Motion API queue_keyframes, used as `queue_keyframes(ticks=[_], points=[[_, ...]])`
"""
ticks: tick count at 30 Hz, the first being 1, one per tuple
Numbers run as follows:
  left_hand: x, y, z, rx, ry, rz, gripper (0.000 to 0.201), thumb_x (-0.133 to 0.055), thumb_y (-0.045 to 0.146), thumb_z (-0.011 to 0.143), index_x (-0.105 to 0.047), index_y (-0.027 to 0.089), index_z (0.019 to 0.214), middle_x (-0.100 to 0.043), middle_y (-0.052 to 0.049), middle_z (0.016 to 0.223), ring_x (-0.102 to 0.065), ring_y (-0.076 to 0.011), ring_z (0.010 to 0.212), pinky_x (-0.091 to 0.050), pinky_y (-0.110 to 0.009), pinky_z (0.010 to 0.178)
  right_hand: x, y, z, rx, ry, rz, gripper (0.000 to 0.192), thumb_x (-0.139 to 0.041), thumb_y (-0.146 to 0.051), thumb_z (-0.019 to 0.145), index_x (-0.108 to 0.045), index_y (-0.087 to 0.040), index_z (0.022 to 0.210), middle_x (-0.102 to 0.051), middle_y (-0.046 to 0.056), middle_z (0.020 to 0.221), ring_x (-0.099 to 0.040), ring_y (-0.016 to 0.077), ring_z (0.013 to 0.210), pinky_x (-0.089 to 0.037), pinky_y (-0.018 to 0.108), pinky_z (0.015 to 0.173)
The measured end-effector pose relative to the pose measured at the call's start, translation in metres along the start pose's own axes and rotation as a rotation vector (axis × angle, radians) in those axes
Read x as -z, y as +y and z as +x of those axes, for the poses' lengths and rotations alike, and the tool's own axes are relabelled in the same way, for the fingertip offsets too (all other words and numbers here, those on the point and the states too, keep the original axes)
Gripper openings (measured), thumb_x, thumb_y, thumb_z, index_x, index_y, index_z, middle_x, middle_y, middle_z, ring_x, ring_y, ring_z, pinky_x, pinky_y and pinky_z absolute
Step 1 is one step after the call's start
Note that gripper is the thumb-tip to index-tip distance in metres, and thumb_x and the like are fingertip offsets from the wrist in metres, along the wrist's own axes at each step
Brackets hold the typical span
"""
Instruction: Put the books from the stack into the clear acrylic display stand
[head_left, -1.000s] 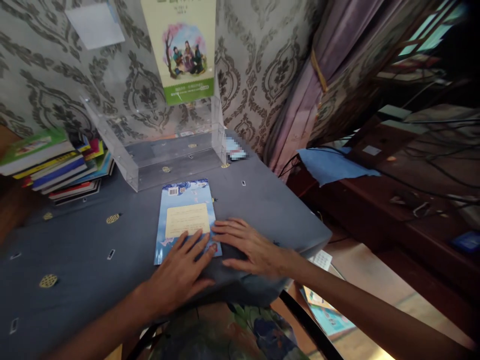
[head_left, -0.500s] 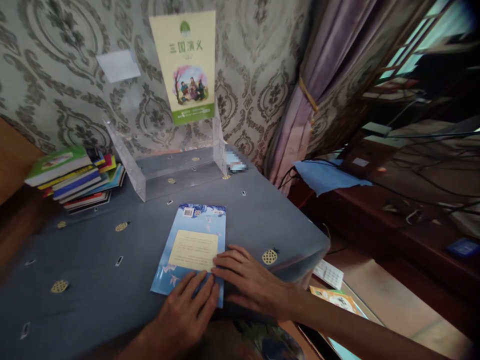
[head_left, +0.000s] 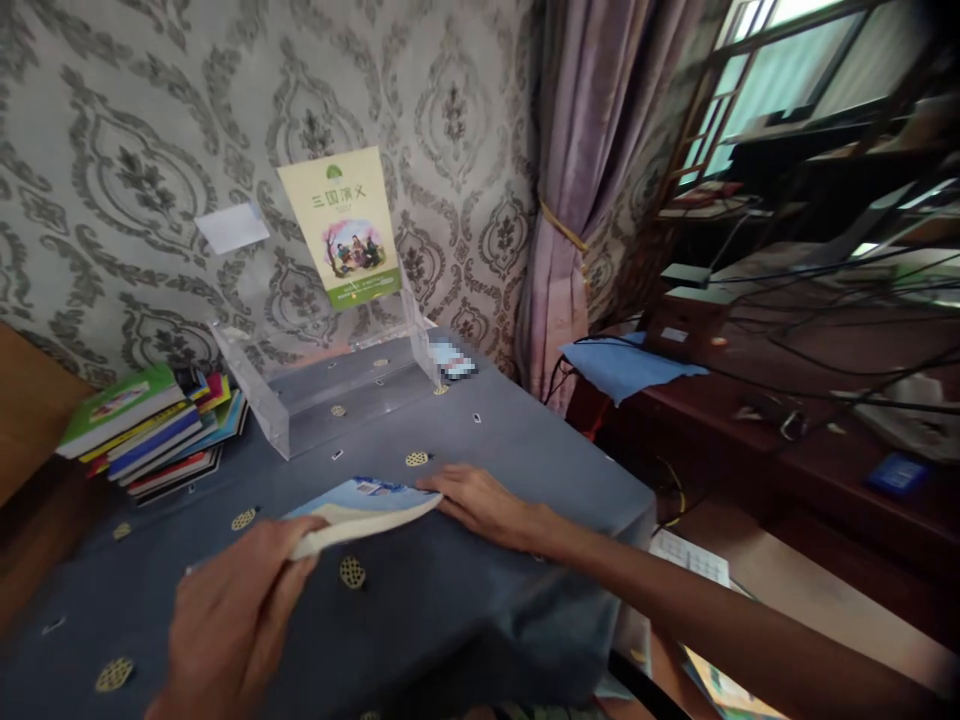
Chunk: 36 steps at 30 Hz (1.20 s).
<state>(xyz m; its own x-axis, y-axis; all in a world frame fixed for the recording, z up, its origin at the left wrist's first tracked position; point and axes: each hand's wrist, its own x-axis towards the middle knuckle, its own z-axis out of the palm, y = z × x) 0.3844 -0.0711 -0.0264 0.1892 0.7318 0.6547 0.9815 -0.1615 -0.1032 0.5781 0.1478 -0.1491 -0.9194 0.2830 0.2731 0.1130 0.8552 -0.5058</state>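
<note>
A thin blue book (head_left: 360, 505) with a pale panel on its cover is lifted off the grey-blue tablecloth (head_left: 465, 580) and tilted nearly edge-on. My left hand (head_left: 232, 620) grips its near edge from below. My right hand (head_left: 480, 505) rests flat on the cloth with its fingertips at the book's right corner. Behind it stands a clear acrylic book stand (head_left: 330, 385) holding an upright green-and-cream book (head_left: 341, 225) against the wall.
A stack of colourful books (head_left: 150, 430) lies at the table's left. A purple curtain (head_left: 570, 200) hangs at the right of the wall. A dark wooden desk with cables and a blue cloth (head_left: 626, 362) stands to the right. Papers lie on the floor.
The blue book lay flat under both hands; now my left hand has raised it off the cloth. My right hand has slid to its right corner. The view has tilted up.
</note>
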Motion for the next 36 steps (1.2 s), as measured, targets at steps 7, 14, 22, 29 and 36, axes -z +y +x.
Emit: queue_keyframes(ticks=[7,14,22,29,36], points=[[-0.015,-0.035,0.098,-0.102,0.191,0.131,0.026,-0.043,0.031,0.102,-0.063,0.019,0.094,-0.072,-0.002,0.079,-0.069,-0.0154,0.069,-0.047,-0.025,0.065,-0.01,-0.056,-0.014,-0.122,-0.048,0.518,0.04,-0.04,-0.046,0.1,-0.064,-0.018,0.085,-0.066,0.003,0.075,-0.059,0.0155,0.066,-0.047,0.027,0.066],[-0.135,-0.058,0.141,0.122,-0.431,0.083,0.038,-0.033,0.036,0.105,-0.064,0.018,0.092,-0.073,-0.008,0.089,-0.068,-0.0226,0.088,-0.043,-0.029,0.075,-0.037,-0.075,-0.024,-0.475,-0.039,1.239,0.059,-0.053,-0.075,0.08,-0.055,-0.017,0.086,-0.065,0.003,0.066,-0.062,0.0144,0.058,-0.045,0.024,0.053],[-0.223,-0.056,0.123,0.144,-0.645,-0.094,0.038,-0.034,0.035,0.105,-0.065,0.019,0.091,-0.073,-0.009,0.092,-0.068,-0.0231,0.091,-0.044,-0.029,0.081,-0.034,-0.057,-0.019,-0.793,-0.144,1.468,0.035,-0.057,-0.053,0.089,-0.043,-0.021,0.092,-0.07,0.002,0.066,-0.07,0.015,0.059,-0.047,0.022,0.055],[-0.222,-0.065,0.089,0.131,-0.583,-0.218,0.03,-0.038,0.03,0.103,-0.059,0.018,0.121,-0.065,-0.009,0.125,-0.059,-0.0209,0.118,-0.043,-0.033,0.102,-0.029,-0.044,-0.028,-0.859,-0.233,1.631,0.032,-0.058,-0.049,0.087,-0.048,-0.019,0.086,-0.072,0.006,0.073,-0.073,0.0174,0.069,-0.051,0.026,0.062],[-0.169,-0.08,-0.002,0.156,-0.412,-0.074,0.031,-0.037,0.033,0.102,-0.059,0.02,0.121,-0.066,-0.01,0.118,-0.063,-0.0239,0.108,-0.052,-0.041,0.094,0.001,-0.02,-0.041,-0.815,-0.37,1.232,0.046,-0.064,-0.063,0.078,-0.055,-0.018,0.081,-0.068,0.004,0.062,-0.066,0.0162,0.056,-0.044,0.023,0.046]])
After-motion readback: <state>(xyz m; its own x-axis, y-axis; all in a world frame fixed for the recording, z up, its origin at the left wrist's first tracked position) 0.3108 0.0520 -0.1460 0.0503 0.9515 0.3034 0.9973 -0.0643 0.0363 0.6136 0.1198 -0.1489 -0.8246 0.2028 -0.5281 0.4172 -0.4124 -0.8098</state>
